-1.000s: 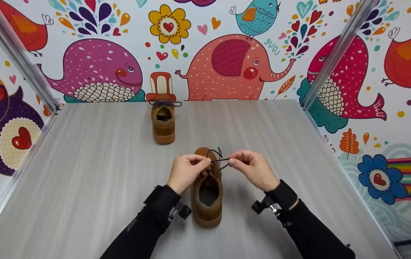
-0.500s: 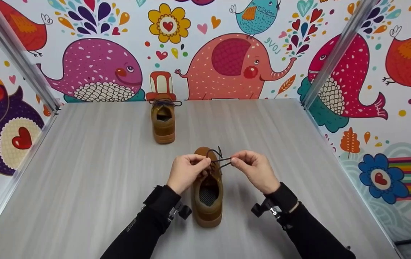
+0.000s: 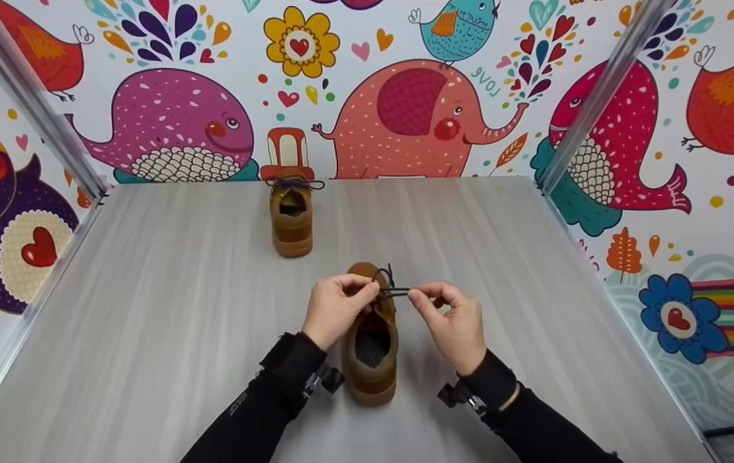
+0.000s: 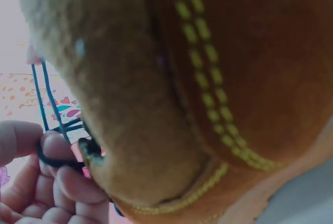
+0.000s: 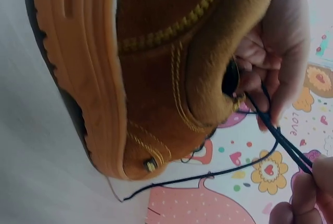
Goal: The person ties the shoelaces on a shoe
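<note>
A brown shoe (image 3: 372, 386) stands upright on the table, its toe pointing away from me. Over its tongue my left hand (image 3: 335, 312) pinches the dark shoelace (image 3: 396, 291) between thumb and fingers. To the right of the shoe, my right hand (image 3: 454, 325) pinches the same lace. Two nearly parallel strands run between the hands. In the right wrist view a loose lace end (image 5: 208, 175) hangs past the shoe's side (image 5: 151, 78). The left wrist view shows lace looped round fingers of the left hand (image 4: 57, 187); the knot area is partly hidden by the fingers.
A second brown shoe (image 3: 292, 225), its lace tied in a bow, stands farther back to the left near the rear wall. Printed panels with cartoon animals (image 3: 405, 128) enclose the grey table (image 3: 168, 289) at the back and both sides, with metal posts (image 3: 589, 122) at the corners.
My right hand has come slightly toward me and its wrist has swung left. The two lace strands, spread apart before, now lie close together. The left hand has shifted slightly right.
</note>
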Available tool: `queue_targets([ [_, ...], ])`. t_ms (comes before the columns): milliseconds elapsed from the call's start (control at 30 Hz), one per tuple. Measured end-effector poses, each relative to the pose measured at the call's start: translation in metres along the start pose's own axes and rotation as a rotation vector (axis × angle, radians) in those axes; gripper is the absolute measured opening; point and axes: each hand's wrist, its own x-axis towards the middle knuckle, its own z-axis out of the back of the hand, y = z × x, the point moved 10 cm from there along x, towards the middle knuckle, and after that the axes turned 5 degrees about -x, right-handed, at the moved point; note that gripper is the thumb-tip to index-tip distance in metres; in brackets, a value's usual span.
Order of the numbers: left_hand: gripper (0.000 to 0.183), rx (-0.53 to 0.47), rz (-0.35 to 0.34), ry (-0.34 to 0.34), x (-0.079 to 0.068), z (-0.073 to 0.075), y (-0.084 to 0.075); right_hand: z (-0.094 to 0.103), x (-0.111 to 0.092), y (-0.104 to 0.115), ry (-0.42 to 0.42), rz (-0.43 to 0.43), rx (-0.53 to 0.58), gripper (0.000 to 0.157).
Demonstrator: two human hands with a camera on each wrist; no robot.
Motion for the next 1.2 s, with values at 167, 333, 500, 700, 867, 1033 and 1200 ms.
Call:
queue_targets([
  [167, 0.021, -0.039, 0.028, -0.014, -0.002, 0.004, 0.002, -0.01, -0.012, 0.006, 0.047, 0.05, 0.03, 0.007],
  [333, 0.02, -0.012, 0.006, -0.044, -0.003, 0.006, 0.0, -0.023, -0.022, 0.01, 0.128, 0.106, 0.065, 0.011],
  [500, 0.02, 0.003, -0.017, -0.046, -0.003, 0.005, -0.003, -0.031, -0.028, 0.012, 0.181, 0.147, 0.079, 0.01],
  [700, 0.019, 0.049, -0.047, -0.044, -0.005, 0.004, -0.007, -0.032, -0.029, 0.012, 0.178, 0.153, 0.092, 0.014],
  [867, 0.018, 0.049, -0.04, -0.032, -0.005, 0.003, -0.008, -0.031, -0.028, 0.009, 0.19, 0.104, 0.107, 0.011],
  [1033, 0.018, 0.062, -0.06, -0.036, -0.004, 0.002, -0.009, -0.025, -0.022, 0.003, 0.157, 0.011, 0.124, 0.009],
  [1200, 0.018, 0.052, -0.062, -0.034, -0.002, 0.001, -0.01, -0.013, -0.015, 0.002, 0.049, -0.005, 0.077, 0.006],
])
